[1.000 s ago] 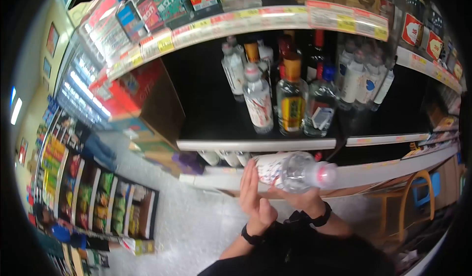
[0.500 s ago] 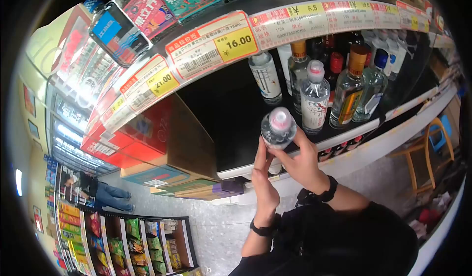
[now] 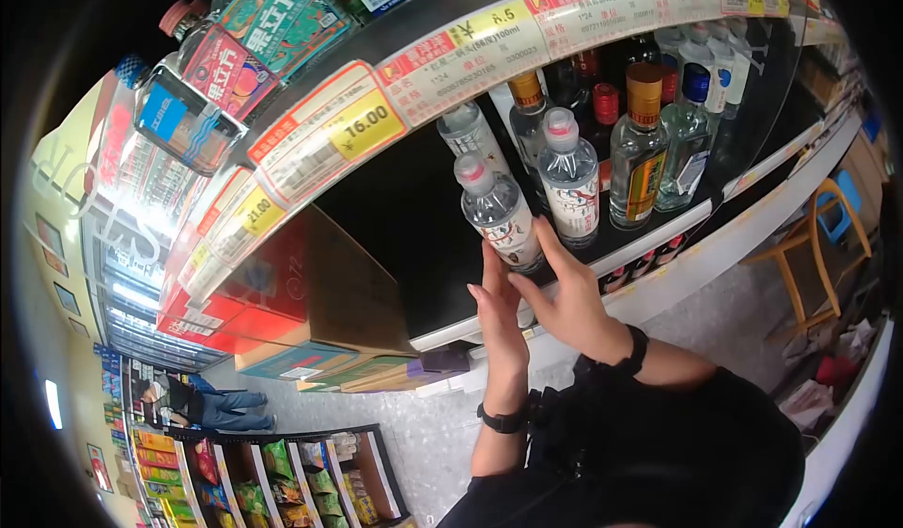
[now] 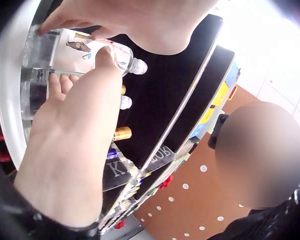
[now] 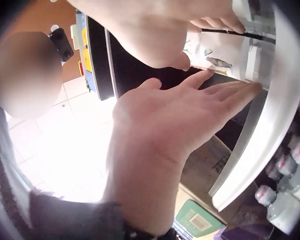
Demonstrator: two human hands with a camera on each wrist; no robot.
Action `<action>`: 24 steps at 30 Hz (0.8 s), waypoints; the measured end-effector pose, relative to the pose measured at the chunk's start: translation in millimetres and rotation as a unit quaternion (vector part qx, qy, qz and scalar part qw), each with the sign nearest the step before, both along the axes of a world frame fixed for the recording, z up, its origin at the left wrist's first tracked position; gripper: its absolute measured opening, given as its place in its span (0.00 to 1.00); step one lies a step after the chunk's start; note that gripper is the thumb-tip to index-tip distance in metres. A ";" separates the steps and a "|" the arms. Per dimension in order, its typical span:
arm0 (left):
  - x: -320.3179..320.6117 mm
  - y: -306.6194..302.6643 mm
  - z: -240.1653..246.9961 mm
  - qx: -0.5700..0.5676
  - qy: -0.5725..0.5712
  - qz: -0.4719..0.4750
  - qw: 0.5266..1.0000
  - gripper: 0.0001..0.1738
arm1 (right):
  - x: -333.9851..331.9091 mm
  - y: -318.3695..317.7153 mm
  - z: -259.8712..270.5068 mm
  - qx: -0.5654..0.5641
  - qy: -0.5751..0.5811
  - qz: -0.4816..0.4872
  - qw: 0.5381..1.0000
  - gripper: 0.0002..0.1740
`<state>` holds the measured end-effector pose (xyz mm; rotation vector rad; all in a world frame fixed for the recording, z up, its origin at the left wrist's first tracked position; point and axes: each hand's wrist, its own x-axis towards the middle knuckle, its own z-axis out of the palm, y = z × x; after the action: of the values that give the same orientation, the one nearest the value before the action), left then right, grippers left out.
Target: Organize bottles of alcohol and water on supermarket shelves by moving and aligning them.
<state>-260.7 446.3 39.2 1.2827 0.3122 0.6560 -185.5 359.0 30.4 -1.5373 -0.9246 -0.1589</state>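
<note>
A clear bottle with a white label and pinkish cap (image 3: 497,210) stands at the front of the black shelf (image 3: 442,288), leaning slightly in the head view. My left hand (image 3: 500,326) is at its left, fingers straight and thumb apart; the right wrist view shows this left hand (image 5: 160,125) spread flat. At the bottle's right side is my right hand (image 3: 574,304), fingers extended along it and thumb near the base. In the left wrist view, the thumb of the right hand (image 4: 75,135) overlaps the label. Close beside stands a matching bottle (image 3: 571,180).
A gold-capped bottle (image 3: 640,147) and a blue-capped bottle (image 3: 687,138) stand to the right. The upper shelf's price strip (image 3: 451,67) overhangs the bottles. Stacked cartons (image 3: 324,312) border the shelf on the left. A person (image 3: 207,404) stands in the aisle beyond.
The bottle, held lying sideways a second ago and cap-up toward the camera half a second ago, now stands by its match at the shelf front. Both hands have loosened around it.
</note>
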 end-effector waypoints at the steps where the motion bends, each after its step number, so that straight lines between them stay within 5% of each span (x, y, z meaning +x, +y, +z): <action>1: -2.0 -0.7 1.9 -0.016 0.016 -0.010 1.000 0.51 | -2.7 -4.8 -4.5 -0.023 -0.013 0.009 1.000 0.42; 4: -1.0 6.9 -1.0 -0.028 0.029 -0.041 0.998 0.50 | -6.6 -9.1 -12.3 -0.048 0.048 0.083 0.994 0.44; 24: 55.2 68.5 11.7 -0.129 0.059 -0.096 0.985 0.43 | 49.6 38.3 0.3 -0.082 0.073 0.091 0.990 0.46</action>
<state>-205.4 514.8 50.9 1.0880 0.3532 0.3634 -135.9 397.3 30.8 -1.5830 -0.9740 0.1618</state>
